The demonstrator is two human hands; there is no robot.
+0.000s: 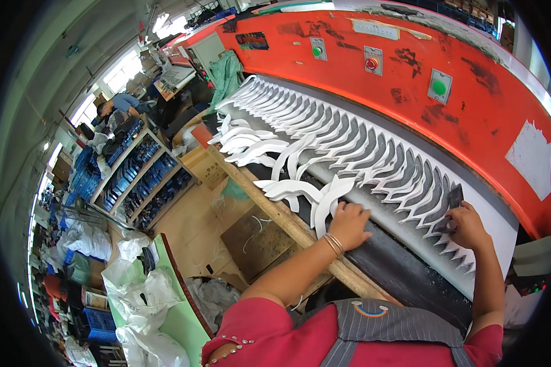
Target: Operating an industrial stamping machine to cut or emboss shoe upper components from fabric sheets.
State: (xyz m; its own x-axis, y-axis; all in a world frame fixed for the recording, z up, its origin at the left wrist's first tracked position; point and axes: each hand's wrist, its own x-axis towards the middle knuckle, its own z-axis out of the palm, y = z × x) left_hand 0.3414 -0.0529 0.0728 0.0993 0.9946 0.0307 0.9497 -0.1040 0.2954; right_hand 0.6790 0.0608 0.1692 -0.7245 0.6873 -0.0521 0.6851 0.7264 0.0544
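My left hand, with bracelets at the wrist, is beside a small upright stack of white curved pieces. Its fingers are apart, and the outer edge of the hand meets the stack. At the far right my right hand is closed on a small dark block, partly covered by the fingers, over the end of the cut row. Under it lies a long white sheet with a row of wavy cuts, grey gaps showing between the white strips. Loose white curved pieces lie piled along its near left side.
A red machine with green and red buttons runs behind the sheet. A wooden rail borders the near edge of the bed. Shelves of blue items, a green table with white bags and another person are at left.
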